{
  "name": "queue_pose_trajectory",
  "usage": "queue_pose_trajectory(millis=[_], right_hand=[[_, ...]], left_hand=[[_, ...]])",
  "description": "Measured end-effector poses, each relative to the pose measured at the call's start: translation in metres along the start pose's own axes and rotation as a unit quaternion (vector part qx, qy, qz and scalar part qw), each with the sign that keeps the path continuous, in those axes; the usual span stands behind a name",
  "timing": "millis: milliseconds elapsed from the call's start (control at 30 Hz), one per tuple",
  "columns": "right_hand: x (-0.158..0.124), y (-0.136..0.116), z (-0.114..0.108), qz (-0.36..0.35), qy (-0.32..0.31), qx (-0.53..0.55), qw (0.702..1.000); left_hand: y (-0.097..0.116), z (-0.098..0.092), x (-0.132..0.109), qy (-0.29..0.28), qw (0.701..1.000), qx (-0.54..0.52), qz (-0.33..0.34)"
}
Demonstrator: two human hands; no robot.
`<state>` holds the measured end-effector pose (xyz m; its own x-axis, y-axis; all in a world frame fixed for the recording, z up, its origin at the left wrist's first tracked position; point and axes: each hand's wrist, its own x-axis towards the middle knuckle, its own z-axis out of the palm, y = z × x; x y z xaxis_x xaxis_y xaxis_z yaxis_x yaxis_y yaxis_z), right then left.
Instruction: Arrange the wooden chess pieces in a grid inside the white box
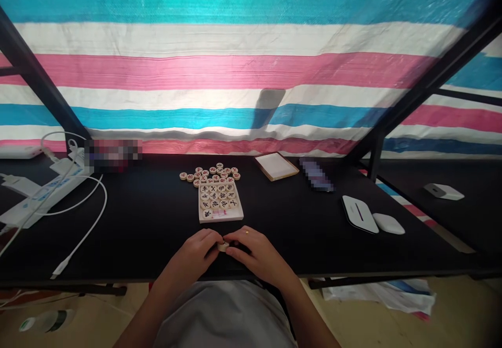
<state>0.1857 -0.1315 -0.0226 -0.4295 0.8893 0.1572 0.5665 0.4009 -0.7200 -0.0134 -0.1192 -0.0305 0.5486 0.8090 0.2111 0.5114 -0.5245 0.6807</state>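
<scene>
Both my hands meet at the near edge of the black table (149, 233). My left hand (198, 254) and my right hand (254, 251) pinch one round wooden game piece (223, 246) between their fingertips. A ring sits on a finger of the right hand. Just beyond them lies a shallow wooden box (220, 216) filled with rows of round pieces marked with red and black characters. Several loose pieces (212, 172) lie in a cluster behind the box.
The box's flat lid (276, 166) lies at the back right. Two white devices (358, 213) (388, 223) lie on the right. A white power strip (43, 193) with cables (84, 233) is at the left. Black frame bars and a striped tarp stand behind.
</scene>
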Motion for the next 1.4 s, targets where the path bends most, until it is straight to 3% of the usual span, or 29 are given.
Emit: queue_pose_trajectory(millis=[233, 367, 633, 1400], right_hand=[[0.0015, -0.0011, 0.0042, -0.008, -0.001, -0.074, 0.997], [0.0014, -0.0012, 0.0039, 0.001, 0.008, -0.046, 0.999], [0.0016, 0.0004, 0.0029, 0.032, 0.033, 0.033, 0.998], [-0.001, 0.0038, 0.0035, -0.004, 0.041, 0.056, 0.998]], left_hand=[[0.0011, -0.0004, 0.0007, -0.005, 0.999, 0.001, 0.032], [0.0028, -0.0012, 0.0, -0.002, 0.999, 0.002, 0.032], [0.0058, -0.0033, 0.0006, 0.001, 0.999, -0.019, -0.038], [0.0016, -0.0018, 0.0065, 0.004, 1.0, 0.012, -0.027]])
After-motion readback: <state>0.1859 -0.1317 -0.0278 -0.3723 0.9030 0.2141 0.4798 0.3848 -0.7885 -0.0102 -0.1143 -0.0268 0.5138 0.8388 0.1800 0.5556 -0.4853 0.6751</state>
